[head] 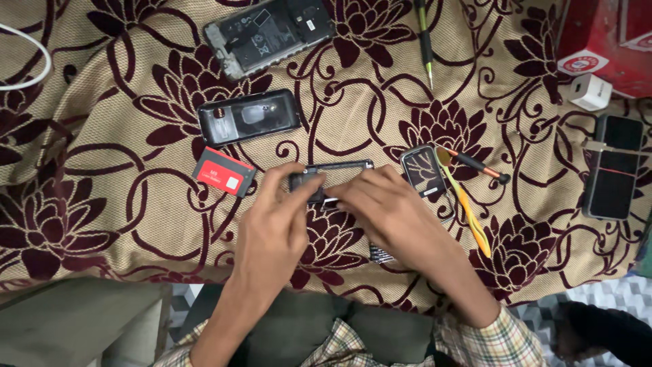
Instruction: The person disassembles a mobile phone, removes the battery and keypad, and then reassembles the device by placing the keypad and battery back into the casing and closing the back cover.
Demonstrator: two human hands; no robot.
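- Hands met over a small dark phone frame: the left hand pinched its near-left end between thumb and fingers, while the right hand clamped the other end from above, so the piece was steadied from both sides (most of it was hidden under the fingers).
- Frame was held just above the patterned cloth covering the worktop, close to the body, presumably where the grip was surest.
- Just left of the left hand lay a red battery, label up; beyond it a black back cover and, farther still, a stripped phone body.
- Just beyond the right hand sat a small loose screen, touching an orange-and-black tool and yellow tweezers, all within easy reach.
- A screwdriver lay well beyond; an intact phone lay far right.
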